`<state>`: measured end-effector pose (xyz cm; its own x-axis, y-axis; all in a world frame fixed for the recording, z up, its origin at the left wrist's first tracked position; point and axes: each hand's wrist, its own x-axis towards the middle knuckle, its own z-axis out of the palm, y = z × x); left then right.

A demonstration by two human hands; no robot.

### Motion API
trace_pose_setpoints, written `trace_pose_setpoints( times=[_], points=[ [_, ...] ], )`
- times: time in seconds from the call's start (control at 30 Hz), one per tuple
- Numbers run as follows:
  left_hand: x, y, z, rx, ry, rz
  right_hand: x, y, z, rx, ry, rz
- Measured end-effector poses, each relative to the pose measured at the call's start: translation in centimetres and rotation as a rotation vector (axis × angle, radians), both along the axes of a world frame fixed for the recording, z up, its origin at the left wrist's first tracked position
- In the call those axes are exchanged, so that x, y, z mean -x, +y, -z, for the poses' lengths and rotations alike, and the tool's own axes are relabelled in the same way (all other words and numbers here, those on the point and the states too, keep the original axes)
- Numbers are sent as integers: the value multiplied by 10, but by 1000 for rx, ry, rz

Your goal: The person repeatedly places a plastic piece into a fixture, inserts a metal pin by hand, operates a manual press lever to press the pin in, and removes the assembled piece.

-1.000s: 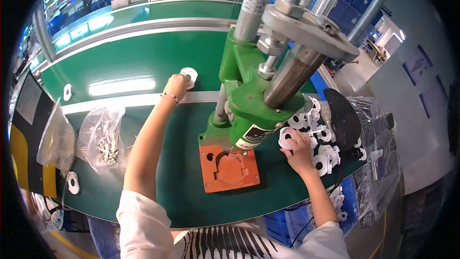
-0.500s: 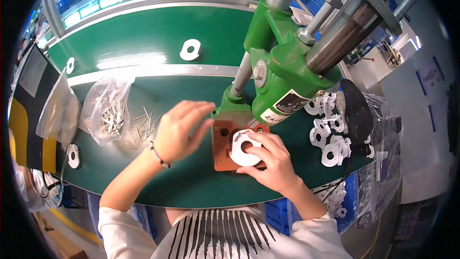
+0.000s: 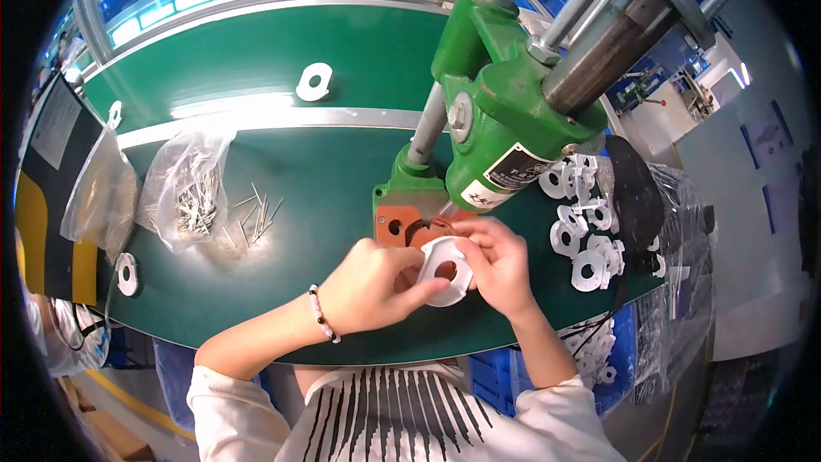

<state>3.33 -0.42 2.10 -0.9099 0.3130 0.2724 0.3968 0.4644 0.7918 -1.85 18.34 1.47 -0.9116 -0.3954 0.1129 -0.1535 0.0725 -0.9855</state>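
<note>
Between my two hands is a white plastic ring (image 3: 434, 272) with a large round hole, held tilted in front of the press. My left hand (image 3: 374, 287), a beaded bracelet at its wrist, grips the ring's left side with the thumb near the hole. The fingers of my right hand (image 3: 499, 263) pinch its upper right edge. Just beyond the ring lies the orange fixture block (image 3: 394, 228) on the base of the green hand press (image 3: 505, 115). My hands partly cover that block.
Loose metal pins (image 3: 256, 221) lie left of the press beside a clear bag of pins (image 3: 195, 192). More white rings (image 3: 587, 270) are piled at the right. One white ring (image 3: 314, 82) sits on the green belt behind. A blue crate (image 3: 627, 351) stands below the table's right edge.
My left hand has come right and down to take hold of the white ring. The ring has been lifted off the orange block toward me and tilted, with my right hand still on it.
</note>
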Motion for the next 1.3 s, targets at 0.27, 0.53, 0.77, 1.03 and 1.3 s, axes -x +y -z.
trace_pose_setpoints(
  times=[0.27, 0.53, 0.77, 1.03, 1.3],
  points=[
    [-3, 14, 7, 422, 341, -173, 38, -14, 13, -384, 553, 21],
    [4, 11, 29, 470, 545, -55, 24, 9, 13, -513, 947, 156],
    [7, 6, 24, 331, 429, 26, 21, 20, -3, -497, 657, -320],
    [28, -21, 16, 364, 526, 258, 15, 27, -10, -625, 797, -365],
    [12, -7, 16, 379, 440, 143, -35, 8, 4, -832, 908, -11]
  ],
)
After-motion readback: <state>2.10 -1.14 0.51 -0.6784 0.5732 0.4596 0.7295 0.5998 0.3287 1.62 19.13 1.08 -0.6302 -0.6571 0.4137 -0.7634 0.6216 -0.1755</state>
